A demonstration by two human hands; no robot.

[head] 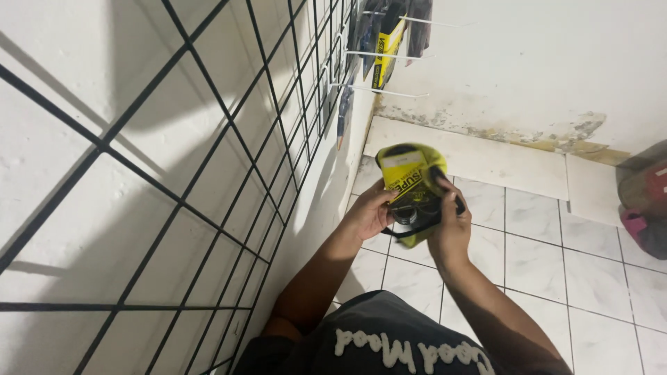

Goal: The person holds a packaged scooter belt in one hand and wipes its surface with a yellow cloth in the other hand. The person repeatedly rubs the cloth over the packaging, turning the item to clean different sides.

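Note:
Both my hands hold a small yellow and black retail package (410,182) with a clear window showing a dark round item. My left hand (369,212) grips its left edge. My right hand (450,223) grips its right side, thumb pressed on the front. The package is held upright above the tiled floor, just to the right of a black wire grid panel (208,173) mounted on the white wall.
White hooks (379,54) stick out from the grid at the top, carrying several hanging packages (386,42), some yellow, some dark. White floor tiles (542,257) lie below. A dark and pink bag (646,208) sits at the right edge by the stained wall base.

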